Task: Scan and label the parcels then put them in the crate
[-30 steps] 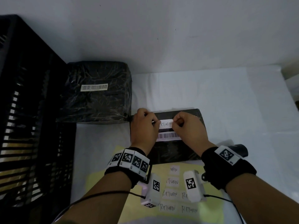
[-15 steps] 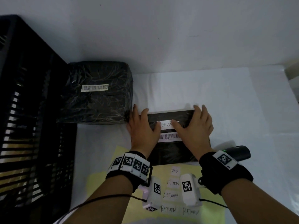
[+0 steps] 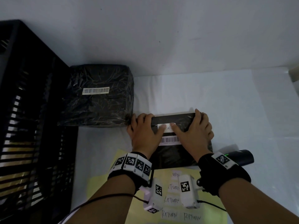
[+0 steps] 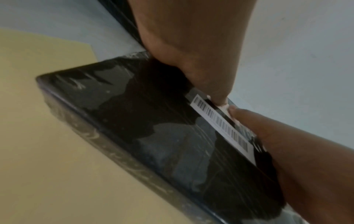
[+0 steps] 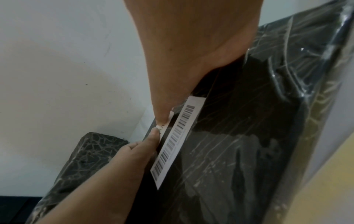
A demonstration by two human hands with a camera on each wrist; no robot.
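Note:
A flat black plastic-wrapped parcel (image 3: 176, 156) lies in front of me, its near end on a yellow sheet. It carries a barcode strip (image 3: 169, 140) and, above that, a white RETURN label (image 3: 169, 128). My left hand (image 3: 144, 128) and right hand (image 3: 194, 128) hold its far end, fingers curled over the far edge. Both thumbs press on the label, and their tips nearly meet beside the barcode (image 5: 176, 141) in the right wrist view. A bigger black parcel (image 3: 97, 101) with its own barcode sits to the left. The black slatted crate (image 3: 32, 126) stands at the far left.
A black handheld scanner (image 3: 242, 157) with a green light lies right of the flat parcel, behind my right wrist. The yellow sheet (image 3: 210, 212) holds several handwritten RETURN labels. A white wall runs behind the white tabletop (image 3: 226, 102).
A second ago both hands were pinching the RETURN label onto the parcel. They then spread flat over it, and now the fingers curl over its far edge with the thumbs on the label.

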